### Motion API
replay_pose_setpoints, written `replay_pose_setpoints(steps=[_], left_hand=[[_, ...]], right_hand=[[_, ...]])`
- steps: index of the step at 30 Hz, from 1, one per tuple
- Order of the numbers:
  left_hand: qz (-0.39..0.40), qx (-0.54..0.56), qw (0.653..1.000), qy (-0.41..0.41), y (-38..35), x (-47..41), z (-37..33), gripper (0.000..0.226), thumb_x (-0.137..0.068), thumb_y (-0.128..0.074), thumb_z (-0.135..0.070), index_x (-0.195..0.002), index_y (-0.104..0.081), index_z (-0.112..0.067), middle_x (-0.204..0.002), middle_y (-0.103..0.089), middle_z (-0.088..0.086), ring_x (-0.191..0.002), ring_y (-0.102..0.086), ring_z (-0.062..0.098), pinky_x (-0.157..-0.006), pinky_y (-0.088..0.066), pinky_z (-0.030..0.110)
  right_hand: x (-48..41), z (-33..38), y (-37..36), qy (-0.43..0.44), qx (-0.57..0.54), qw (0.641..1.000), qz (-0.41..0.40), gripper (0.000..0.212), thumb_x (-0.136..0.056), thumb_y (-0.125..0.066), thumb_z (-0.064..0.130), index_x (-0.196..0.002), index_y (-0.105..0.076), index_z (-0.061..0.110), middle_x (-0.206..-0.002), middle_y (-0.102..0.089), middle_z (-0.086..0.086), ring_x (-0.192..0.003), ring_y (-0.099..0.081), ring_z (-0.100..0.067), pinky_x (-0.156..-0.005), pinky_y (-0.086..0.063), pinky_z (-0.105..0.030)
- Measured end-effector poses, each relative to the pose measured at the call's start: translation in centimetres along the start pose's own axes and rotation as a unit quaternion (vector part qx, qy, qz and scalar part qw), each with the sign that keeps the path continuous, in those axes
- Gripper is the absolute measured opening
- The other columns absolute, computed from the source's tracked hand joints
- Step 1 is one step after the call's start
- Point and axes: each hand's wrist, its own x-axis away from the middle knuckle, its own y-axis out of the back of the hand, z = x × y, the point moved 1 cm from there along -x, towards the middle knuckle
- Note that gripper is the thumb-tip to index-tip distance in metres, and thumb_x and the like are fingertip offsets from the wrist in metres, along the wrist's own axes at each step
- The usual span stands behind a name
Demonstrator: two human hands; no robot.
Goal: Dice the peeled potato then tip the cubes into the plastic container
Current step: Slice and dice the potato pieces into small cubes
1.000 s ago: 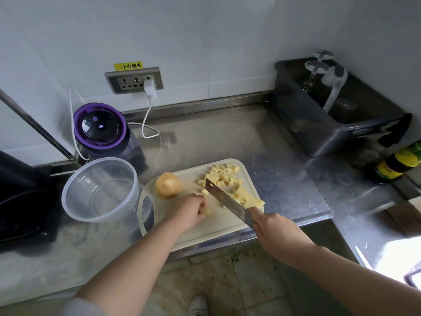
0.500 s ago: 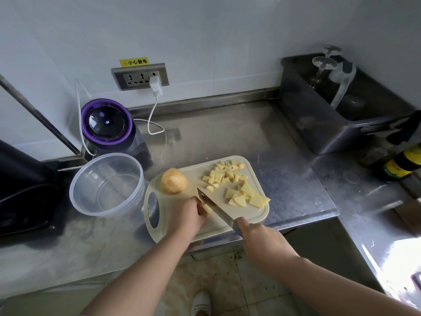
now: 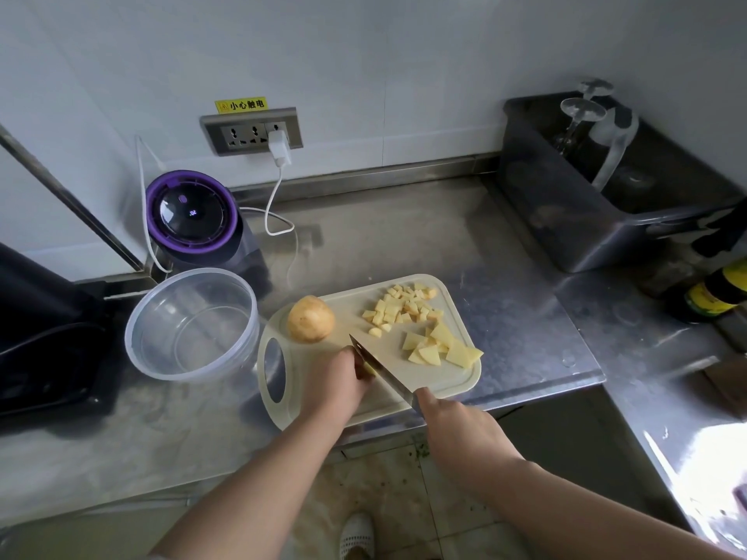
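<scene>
**Head view.** Looking down on a steel counter (image 3: 404, 236). Near centre, a pale cutting board (image 3: 444, 377), handle hole toward 8 o'clock.

- **On the board:** whole potato (image 3: 310, 319) at the 10 o'clock corner. Heap of small cubes (image 3: 404, 307) at 1 o'clock. A few larger flat slices (image 3: 440, 347) at 3 o'clock, apart from the heap, one reaching the board's rim.
- **Left grip** (image 3: 335, 381): at the board's 7 o'clock, fingers curled down, pinning a small potato piece (image 3: 368, 370) against the board.
- **Right grip** (image 3: 452, 426): at 5 o'clock, wrapped tight round the handle of a knife (image 3: 380, 365). Handle hidden inside the fist, blade running toward 10 o'clock, close against the left knuckles and beside the pinned piece.
- **Plastic container** (image 3: 161, 301): clear, round, upright, just beside the board at 9 o'clock. Contact with the board not discernible.
- **Beyond the container, at 12 o'clock:** a purple-rimmed appliance (image 3: 192, 212). White cable trailing down from a charger (image 3: 279, 147) in the wall socket strip (image 3: 252, 131).
- **Frame edge:** at 2 o'clock, a dark bin (image 3: 566, 220); at 3 o'clock, a yellow-labelled bottle (image 3: 715, 293).
</scene>
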Motion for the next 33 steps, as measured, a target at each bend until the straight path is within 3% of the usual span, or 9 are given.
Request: replay_pose_setpoints(steps=[9, 15, 23, 26, 30, 33], left_hand=[[-0.02, -0.014, 1.0, -0.007, 0.0, 0.1, 0.0, 0.031, -0.087, -0.063, -0.038, -0.11, -0.065, -0.018, -0.103, -0.068, 0.0, -0.094, -0.063, 0.017, -0.084, -0.051, 0.029], [-0.014, -0.012, 1.0, -0.005, 0.0, 0.0, 0.0, 0.031, -0.088, -0.062, -0.038, -0.111, -0.064, -0.017, -0.103, -0.068, 0.001, -0.094, -0.064, 0.018, -0.082, -0.051, 0.028], [-0.034, -0.04, 0.999, -0.014, 0.2, 0.0, -0.4, 0.026, -0.085, -0.064, -0.03, -0.108, -0.065, -0.018, -0.1, -0.067, -0.001, -0.09, -0.063, 0.016, -0.08, -0.05, 0.026], [-0.023, -0.03, 0.999, -0.009, 0.4, 0.0, -0.5, 0.023, -0.086, -0.063, -0.028, -0.106, -0.064, -0.017, -0.099, -0.067, -0.001, -0.09, -0.063, 0.017, -0.079, -0.049, 0.025], [0.005, -0.002, 1.0, 0.0, 0.2, -1.0, -0.6, 0.016, -0.09, -0.058, -0.031, -0.097, -0.065, -0.019, -0.082, -0.065, -0.005, -0.076, -0.061, 0.011, -0.064, -0.041, 0.019], [0.009, -0.002, 1.0, -0.011, 0.1, -2.3, -1.4, 0.018, -0.089, -0.062, -0.035, -0.098, -0.064, -0.019, -0.085, -0.068, -0.006, -0.078, -0.063, 0.01, -0.064, -0.047, 0.023]], right_hand=[[-0.2, -0.1, -0.2, -0.009, -0.013, 1.0, -0.014, 0.046, -0.093, -0.042, -0.001, -0.132, -0.033, 0.02, -0.07, -0.044, 0.004, -0.056, -0.043, -0.009, -0.047, -0.035, -0.021], [-0.5, -0.1, -0.2, -0.008, -0.026, 1.0, 0.0, 0.045, -0.095, -0.044, 0.002, -0.134, -0.033, 0.022, -0.079, -0.05, 0.003, -0.062, -0.05, -0.009, -0.053, -0.041, -0.019], [-0.8, 0.4, 0.1, -0.009, -0.019, 0.999, 0.042, 0.053, -0.096, -0.049, 0.003, -0.142, -0.027, 0.021, -0.077, -0.043, 0.006, -0.061, -0.048, -0.006, -0.047, -0.036, -0.016], [-0.7, 0.0, 0.4, -0.019, -0.032, 0.998, 0.042, 0.047, -0.097, -0.049, 0.006, -0.136, -0.031, 0.024, -0.083, -0.052, 0.002, -0.069, -0.054, -0.008, -0.055, -0.044, -0.018], [-0.5, -1.0, 1.8, -0.004, -0.023, 1.0, -0.014, 0.043, -0.094, -0.044, 0.003, -0.13, -0.03, 0.023, -0.091, -0.059, -0.002, -0.073, -0.062, -0.017, -0.064, -0.052, -0.03], [-0.7, -2.2, 3.5, -0.009, -0.017, 0.999, -0.044, 0.038, -0.1, -0.041, 0.01, -0.133, -0.029, 0.022, -0.101, -0.063, -0.004, -0.079, -0.066, -0.02, -0.073, -0.058, -0.034]])
